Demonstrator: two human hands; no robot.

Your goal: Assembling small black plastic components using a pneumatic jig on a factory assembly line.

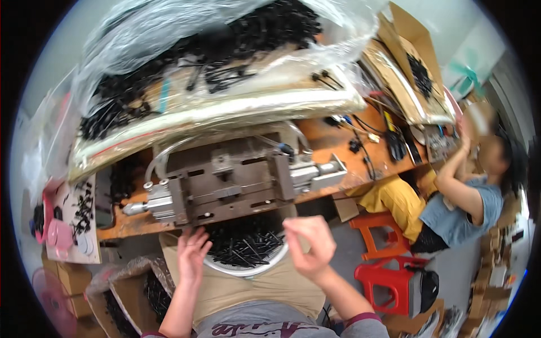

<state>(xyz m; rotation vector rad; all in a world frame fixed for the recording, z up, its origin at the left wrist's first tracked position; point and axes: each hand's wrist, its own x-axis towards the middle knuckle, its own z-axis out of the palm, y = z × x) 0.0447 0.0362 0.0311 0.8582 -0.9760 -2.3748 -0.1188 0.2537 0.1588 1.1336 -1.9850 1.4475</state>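
Flanking a half-hidden basket (239, 271) of black parts (245, 248) — left hand (191, 253) spread, right hand (317, 245) curled, grip unclear

Varnished-looking wooden worktop (324, 141), lightly glossy. Along its near edge, a fixture (248, 174) of smooth, dull dark metal, with brighter silver metal cylinders (160, 203). At the far edge, crinkled, shiny clear plastic film (135, 34); by the far right corner, a matt cardboard box (414, 28). Below the near edge, a smooth white plastic-looking bowl (265, 270) of black, plastic-looking pieces (242, 250) with a slight sheen.
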